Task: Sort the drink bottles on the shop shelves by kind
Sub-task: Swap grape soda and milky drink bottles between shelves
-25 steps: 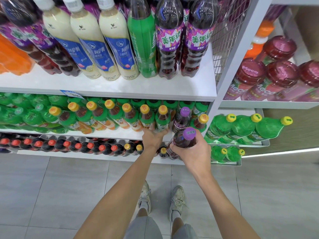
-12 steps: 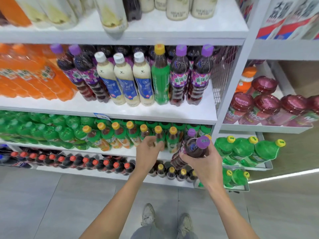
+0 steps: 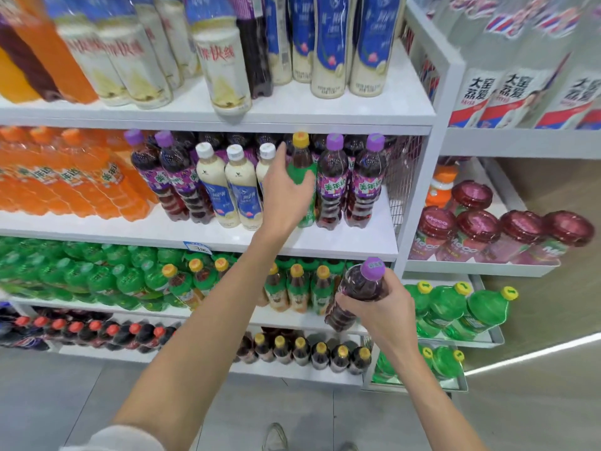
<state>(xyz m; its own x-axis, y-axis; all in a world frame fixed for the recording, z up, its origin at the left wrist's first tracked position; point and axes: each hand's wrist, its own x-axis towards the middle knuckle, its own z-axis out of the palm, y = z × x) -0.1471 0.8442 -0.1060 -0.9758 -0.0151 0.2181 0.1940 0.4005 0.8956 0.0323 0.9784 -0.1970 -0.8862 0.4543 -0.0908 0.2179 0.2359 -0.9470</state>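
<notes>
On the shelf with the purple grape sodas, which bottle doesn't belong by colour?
The green-labelled bottle with the yellow cap, gripped by the left hand; its right-hand neighbours are purple-capped.

White shelves [image 3: 341, 245] carry upright rows of drink bottles [image 3: 367, 180].

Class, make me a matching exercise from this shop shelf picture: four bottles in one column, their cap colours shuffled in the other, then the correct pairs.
Bottles
1. grape soda bottle in the right hand
2. green-label bottle under the left hand
3. milk tea bottle
4. cola bottles

Cap colours
A. white
B. red
C. purple
D. yellow

Pairs: 1-C, 2-D, 3-A, 4-B
</notes>
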